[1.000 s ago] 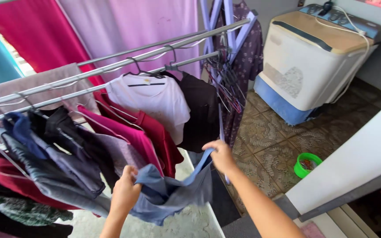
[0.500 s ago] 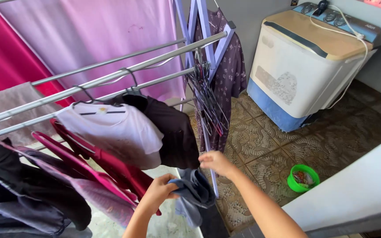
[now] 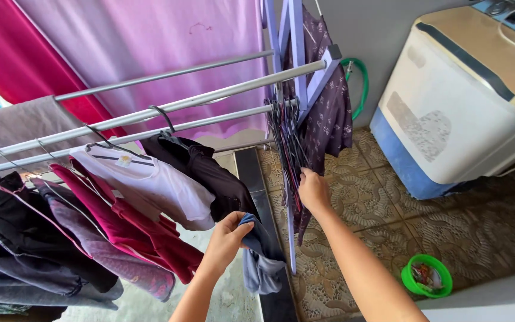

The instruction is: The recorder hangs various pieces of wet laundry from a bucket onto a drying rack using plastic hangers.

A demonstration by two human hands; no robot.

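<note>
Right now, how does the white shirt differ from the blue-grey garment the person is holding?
The white shirt hangs spread on a hanger from the rail; the blue-grey garment dangles bunched from the left hand, with no hanger. The shirt is pale, the garment darker. Both are clothes beside the rack.

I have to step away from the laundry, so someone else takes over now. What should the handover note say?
Left hand: shut on a grey-blue garment, which hangs down, not on a hanger.
Right hand: at the bunch of empty hangers hung at the rack's end; whether it grips one cannot be told.
Done: white shirt, black top and red pieces hang on the rails.
Left: the garment in hand needs a hanger and a spot on the rail.
</note>
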